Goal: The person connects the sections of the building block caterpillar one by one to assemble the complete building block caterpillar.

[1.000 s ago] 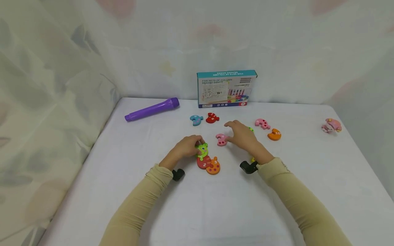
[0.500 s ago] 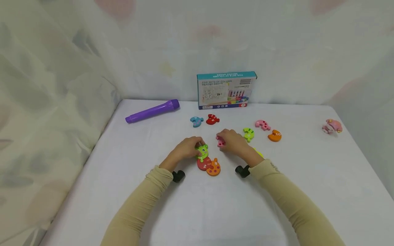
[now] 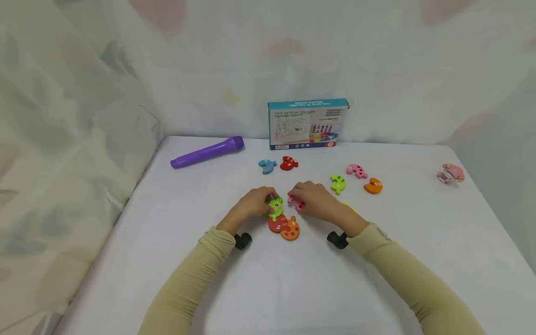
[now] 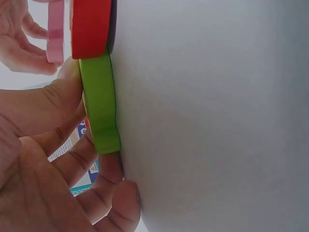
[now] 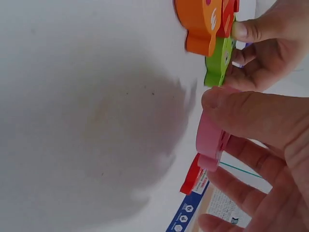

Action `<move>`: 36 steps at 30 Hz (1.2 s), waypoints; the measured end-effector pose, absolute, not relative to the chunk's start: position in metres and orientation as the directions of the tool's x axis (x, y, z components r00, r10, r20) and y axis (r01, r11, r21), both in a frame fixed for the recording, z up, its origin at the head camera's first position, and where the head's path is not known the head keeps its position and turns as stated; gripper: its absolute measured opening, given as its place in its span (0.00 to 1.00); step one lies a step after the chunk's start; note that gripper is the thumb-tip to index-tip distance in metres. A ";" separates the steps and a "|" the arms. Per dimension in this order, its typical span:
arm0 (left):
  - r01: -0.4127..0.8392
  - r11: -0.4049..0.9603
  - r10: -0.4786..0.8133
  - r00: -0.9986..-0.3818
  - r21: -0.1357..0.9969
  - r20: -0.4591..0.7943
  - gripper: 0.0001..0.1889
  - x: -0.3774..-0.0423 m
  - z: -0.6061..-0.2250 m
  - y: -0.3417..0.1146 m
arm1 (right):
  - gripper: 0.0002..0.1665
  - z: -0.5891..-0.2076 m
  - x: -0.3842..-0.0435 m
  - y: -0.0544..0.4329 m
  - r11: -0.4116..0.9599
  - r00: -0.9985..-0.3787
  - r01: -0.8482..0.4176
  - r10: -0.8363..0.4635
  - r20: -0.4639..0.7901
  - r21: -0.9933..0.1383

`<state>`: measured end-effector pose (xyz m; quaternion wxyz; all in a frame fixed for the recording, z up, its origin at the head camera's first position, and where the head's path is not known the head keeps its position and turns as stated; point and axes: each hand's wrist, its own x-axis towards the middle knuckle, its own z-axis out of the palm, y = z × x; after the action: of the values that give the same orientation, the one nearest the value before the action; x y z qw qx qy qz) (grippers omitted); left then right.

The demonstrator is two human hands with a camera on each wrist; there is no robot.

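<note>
My left hand (image 3: 252, 203) holds a green caterpillar-head puzzle piece (image 3: 276, 209) on the table, thumb and fingers on its edges. A red piece numbered 2 (image 3: 275, 225) links to that head, and an orange piece numbered 3 (image 3: 291, 230) is joined to the red one. Between the thumb and fingers of my right hand (image 3: 317, 201) is a pink dotted puzzle piece (image 5: 211, 135), just right of the green head and apart from it. In the left wrist view the red piece (image 4: 91, 29) meets the edge of the green head (image 4: 100, 101).
Blue (image 3: 267, 166) and red (image 3: 289, 163) pieces lie farther back. Green (image 3: 338, 184), pink (image 3: 357, 170) and orange (image 3: 373, 186) pieces are to the right, with a yellow piece (image 3: 351, 207) partly behind my right wrist. A purple toy microphone (image 3: 207, 152), a box (image 3: 307, 124) and a pink figurine (image 3: 451, 173) stand around.
My right hand has closed its fingers on the pink piece and brought it left, nearer the linked pieces. The left hand stays on the green head.
</note>
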<state>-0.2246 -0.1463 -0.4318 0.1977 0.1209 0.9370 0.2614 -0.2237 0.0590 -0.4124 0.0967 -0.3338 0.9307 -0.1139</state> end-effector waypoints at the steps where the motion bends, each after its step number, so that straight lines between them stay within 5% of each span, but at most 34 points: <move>1: 0.125 0.834 0.331 -0.892 0.537 -0.307 0.18 -0.225 -0.432 -0.147 | 0.26 -0.412 -0.221 0.060 0.738 -0.746 -0.616 -0.659 -0.098 -0.274; 10: 0.133 0.828 0.343 -0.889 0.545 -0.304 0.18 -0.224 -0.431 -0.148 | 0.27 -0.414 -0.203 0.061 0.671 -0.673 -0.699 -0.734 -0.087 -0.247; 36: 0.127 0.816 0.347 -0.887 0.564 -0.304 0.18 -0.225 -0.432 -0.148 | 0.32 -0.411 -0.203 0.067 0.667 -0.648 -0.707 -0.744 -0.162 -0.235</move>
<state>-0.2253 -0.1484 -0.4324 0.2005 0.1272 0.9316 0.2752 -0.2032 0.0668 -0.4107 0.1229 -0.4012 0.9046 -0.0751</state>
